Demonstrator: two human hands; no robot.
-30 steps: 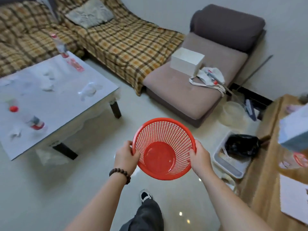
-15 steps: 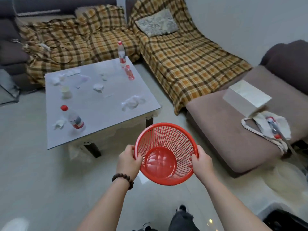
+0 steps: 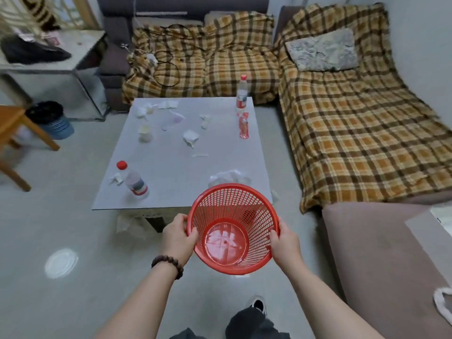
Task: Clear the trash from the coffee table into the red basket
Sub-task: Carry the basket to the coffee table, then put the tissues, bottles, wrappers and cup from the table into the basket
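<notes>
Living room, grey coffee table [image 3: 176, 172] before plaid sofa. Red basket [image 3: 232, 228] — light, stiff mesh — off near edge, gripped at rim by left hand [image 3: 178, 237] and right hand [image 3: 285, 243]. Near-left corner: bottle [image 3: 133, 181], slippery. Near edge: crumpled wrapper [image 3: 230, 177] — soft; pinch anywhere.

A grey coffee table [image 3: 171, 167] fills the middle of the frame. Near its lower left corner stands a red-capped bottle [image 3: 133, 179], with a second bottle [image 3: 241, 94] upright at the upper right edge and a small pink bottle [image 3: 243, 126] lying just below it. A paper cup [image 3: 144, 132], crumpled tissues [image 3: 190, 137] and a clear plastic wrapper [image 3: 230, 176] are scattered across the top.
</notes>
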